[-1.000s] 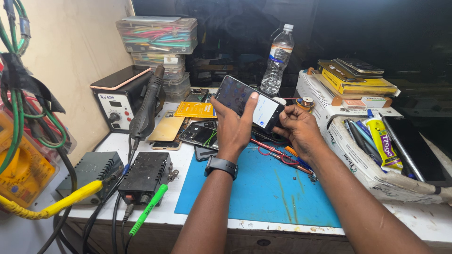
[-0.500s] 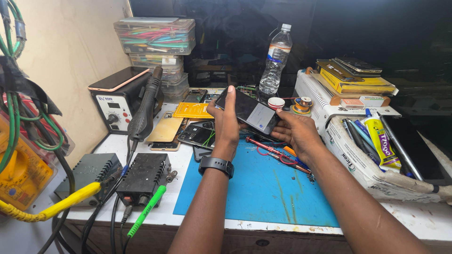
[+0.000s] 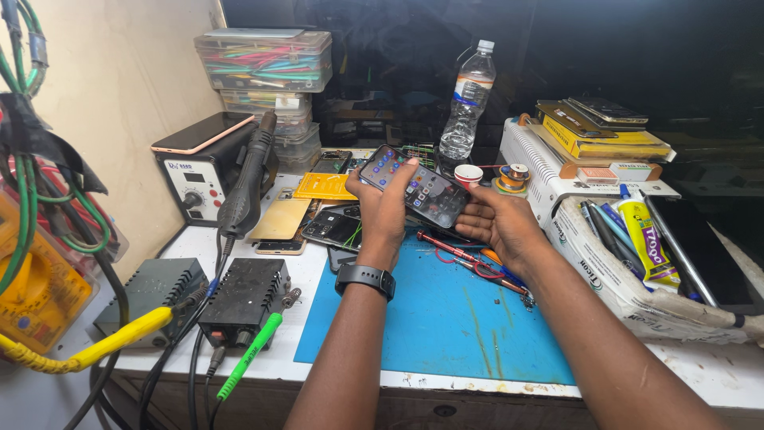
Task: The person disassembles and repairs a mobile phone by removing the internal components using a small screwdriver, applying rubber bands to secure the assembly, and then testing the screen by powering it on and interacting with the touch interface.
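Near the left edge of the bench (image 3: pixel 716 374), a black hot-air wand (image 3: pixel 247 179) is leaning in its holder beside a grey rework station (image 3: pixel 199 177), with two dark power boxes (image 3: pixel 243 299) sitting towards the front left corner. Over the blue rubber work mat (image 3: pixel 446 318), the left hand (image 3: pixel 382 209), wearing a black wrist watch (image 3: pixel 364 279), is wrapping round the near side of a black smartphone with a lit screen (image 3: pixel 414 187). The right hand (image 3: pixel 497 221) is cupping the phone from below. Both hands are closed on it, holding it in the air above the mat's far edge. A slip would likely drop the phone onto the red-handled tweezers (image 3: pixel 458 253) and bare phone panels (image 3: pixel 338 227) lying beneath, scratching the glass. Towards the back, a clear plastic water bottle (image 3: pixel 468 103) is standing close behind; an elbow nudge could tip it over the electronics.
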